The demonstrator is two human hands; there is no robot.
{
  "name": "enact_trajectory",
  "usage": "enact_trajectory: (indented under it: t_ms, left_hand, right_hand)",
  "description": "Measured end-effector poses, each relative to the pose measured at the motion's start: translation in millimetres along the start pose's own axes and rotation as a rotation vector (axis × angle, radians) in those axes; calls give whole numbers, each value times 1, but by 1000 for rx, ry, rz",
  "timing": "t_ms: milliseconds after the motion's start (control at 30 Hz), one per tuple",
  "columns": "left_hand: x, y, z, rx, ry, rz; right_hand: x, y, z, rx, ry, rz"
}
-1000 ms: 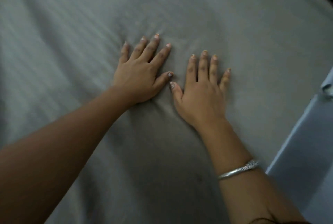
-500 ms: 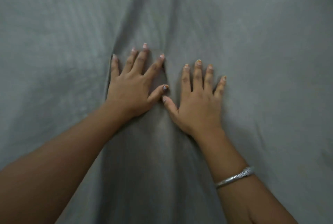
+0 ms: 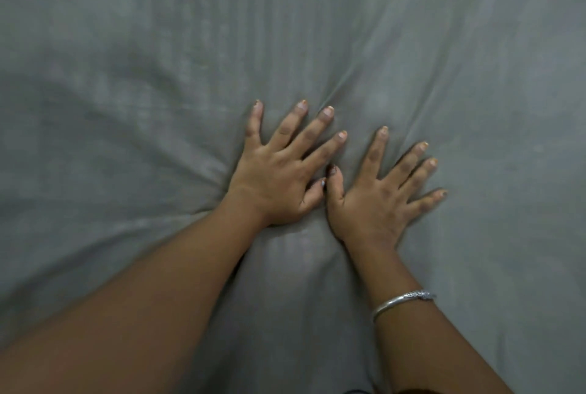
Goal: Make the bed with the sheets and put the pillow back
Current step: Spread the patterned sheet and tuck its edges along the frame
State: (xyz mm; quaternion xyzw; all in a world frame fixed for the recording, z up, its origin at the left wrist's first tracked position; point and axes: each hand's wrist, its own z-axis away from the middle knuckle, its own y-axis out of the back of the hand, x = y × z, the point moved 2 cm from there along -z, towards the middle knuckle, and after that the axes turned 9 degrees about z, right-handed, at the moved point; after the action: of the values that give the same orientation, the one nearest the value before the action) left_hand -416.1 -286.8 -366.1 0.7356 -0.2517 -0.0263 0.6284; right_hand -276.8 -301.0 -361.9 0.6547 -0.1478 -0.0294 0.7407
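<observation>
Across the whole view lies the grey sheet, spread over the bed and filling the picture edge to edge. Faint woven stripes run up it away from the person, and soft creases fan outward from the middle, where the cloth is pushed down. A shallow fold rises between the 2 wrists.

From the lower left the bare left forearm reaches in; the right forearm comes from the lower right.

Both hands lie palm-down on the sheet near the centre, side by side. The left hand is flat with its 4 fingers straight and spread, pressing on the cloth without gripping it. The right hand lies just beside it, also flat, fingers splayed and angled to the right, holding nothing. The 2 thumbs meet or nearly meet between the hands; whether they touch is hard to tell.

On the right forearm sits a thin silver bangle with a patterned section on top.

Worn pale polish shows on several fingernails.
</observation>
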Motion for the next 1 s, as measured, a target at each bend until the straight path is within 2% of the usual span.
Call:
enact_trajectory:
  t_ms: [300,367,467,533,633,733,1000]
  left_hand:
    - [2,4,-1,-19,58,-71]
    - [11,10,0,-37,173,-117]
    - [39,24,9,-25,499,-151]
    - [72,29,23,-20,594,-149]
    - [121,26,60,-60,521,-131]
    - [145,19,100,-109,605,-114]
    - [156,14,113,-40,700,-143]
  right_hand:
    - [2,-4,-4,-56,79,-66]
    - [12,3,-4,-87,146,-96]
    - [37,11,-6,-102,368,-120]
    - [50,15,-12,-149,483,-139]
    - [57,16,-19,-237,563,-162]
    - [57,17,-20,-270,579,-197]
    - [66,21,-24,-371,639,-259]
